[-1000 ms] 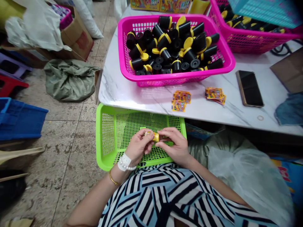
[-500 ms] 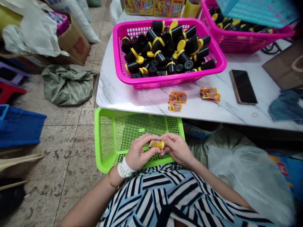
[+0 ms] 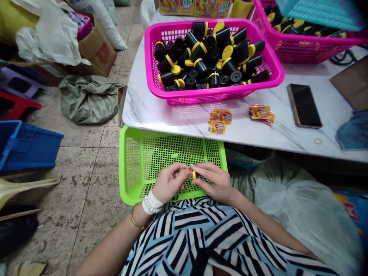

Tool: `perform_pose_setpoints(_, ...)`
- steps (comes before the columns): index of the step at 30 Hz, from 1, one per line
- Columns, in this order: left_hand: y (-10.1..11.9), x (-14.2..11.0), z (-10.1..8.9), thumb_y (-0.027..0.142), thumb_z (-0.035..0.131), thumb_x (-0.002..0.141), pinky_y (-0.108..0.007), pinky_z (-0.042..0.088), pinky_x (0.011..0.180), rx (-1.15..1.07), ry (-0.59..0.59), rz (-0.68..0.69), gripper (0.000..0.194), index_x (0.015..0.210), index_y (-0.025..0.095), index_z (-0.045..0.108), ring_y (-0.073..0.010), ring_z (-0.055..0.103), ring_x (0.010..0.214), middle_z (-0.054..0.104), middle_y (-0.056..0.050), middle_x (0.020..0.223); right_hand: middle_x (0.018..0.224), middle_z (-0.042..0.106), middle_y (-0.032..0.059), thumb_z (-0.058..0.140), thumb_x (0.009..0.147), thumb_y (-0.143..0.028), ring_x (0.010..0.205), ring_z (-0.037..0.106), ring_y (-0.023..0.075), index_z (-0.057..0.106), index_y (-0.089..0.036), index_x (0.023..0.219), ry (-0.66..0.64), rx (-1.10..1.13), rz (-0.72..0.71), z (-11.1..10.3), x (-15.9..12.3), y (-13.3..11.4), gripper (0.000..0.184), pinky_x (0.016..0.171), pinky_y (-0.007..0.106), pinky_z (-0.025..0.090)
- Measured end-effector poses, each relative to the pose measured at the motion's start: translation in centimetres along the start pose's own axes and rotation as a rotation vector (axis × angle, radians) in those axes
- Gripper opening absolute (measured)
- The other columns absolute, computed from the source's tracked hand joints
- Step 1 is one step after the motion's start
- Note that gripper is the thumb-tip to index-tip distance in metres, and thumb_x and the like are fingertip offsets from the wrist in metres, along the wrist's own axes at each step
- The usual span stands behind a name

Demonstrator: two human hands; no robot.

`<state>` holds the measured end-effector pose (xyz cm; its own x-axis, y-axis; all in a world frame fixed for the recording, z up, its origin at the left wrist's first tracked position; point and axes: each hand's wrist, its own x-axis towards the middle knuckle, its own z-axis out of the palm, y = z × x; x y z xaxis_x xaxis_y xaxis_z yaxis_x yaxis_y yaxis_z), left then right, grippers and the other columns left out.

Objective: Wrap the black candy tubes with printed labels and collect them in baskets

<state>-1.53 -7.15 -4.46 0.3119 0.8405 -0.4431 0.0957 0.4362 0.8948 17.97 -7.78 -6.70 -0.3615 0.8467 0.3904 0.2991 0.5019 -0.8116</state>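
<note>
A small canister with a yellow lid end and a printed yellow label is held between both hands, mostly covered by fingers. My left hand is closed on one side of it, thumb across the label. From the right, my right hand pinches the lid end. Both hands are over the near part of a green mesh basket. Beyond it, on the table, lie two small piles of printed yellow labels. Many black canisters with yellow lids fill a pink basket behind them.
The marbled white table overhangs the green basket's far side. On it are a phone, a second pink basket, yellow boxes and a blue cloth. A blue crate and a grey-green sack are on the floor at left.
The canister has turned in my fingers, and my left thumb now covers more of its label. My right fingers have shifted to reach over its lid end. The whole view has moved slightly.
</note>
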Motion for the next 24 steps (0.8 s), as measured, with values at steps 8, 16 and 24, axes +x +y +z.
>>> perform_pose_setpoints(8,-0.8,0.4,-0.8,0.058,0.065,0.078,-0.014,0.024,0.029,-0.295,-0.222,-0.308,0.045,0.083,0.014,0.057,-0.0024,0.037,0.028,0.061,0.002,0.054,0.105,0.068,0.0110,0.072,0.083,-0.023,0.094,0.067,0.0193,0.059,-0.023,0.133,-0.073,0.053,-0.049,0.2,-0.3,0.8,0.052,0.081,0.032,0.059)
perform_pose_setpoints(16,-1.1,-0.3,0.0,0.059,0.058,0.084,-0.011,0.019,0.025,-0.342,-0.091,-0.264,0.042,0.087,0.018,0.051,-0.0033,0.032,0.024,0.057,0.005,0.045,0.091,0.064,0.0029,0.077,0.078,-0.020,0.072,0.065,0.0117,0.076,-0.028,0.100,-0.069,0.603,0.389,0.9,0.0,0.1,0.023,0.061,0.024,0.060)
perform_pose_setpoints(24,-1.7,-0.9,0.8,0.064,0.057,0.082,-0.011,0.023,0.026,-0.342,-0.087,-0.244,0.048,0.091,0.018,0.051,-0.0046,0.037,0.026,0.058,0.005,0.047,0.088,0.067,0.0055,0.074,0.080,-0.021,0.079,0.066,0.0156,0.074,-0.021,0.093,0.011,0.406,0.291,1.3,0.0,-0.8,0.013,0.066,0.028,0.059)
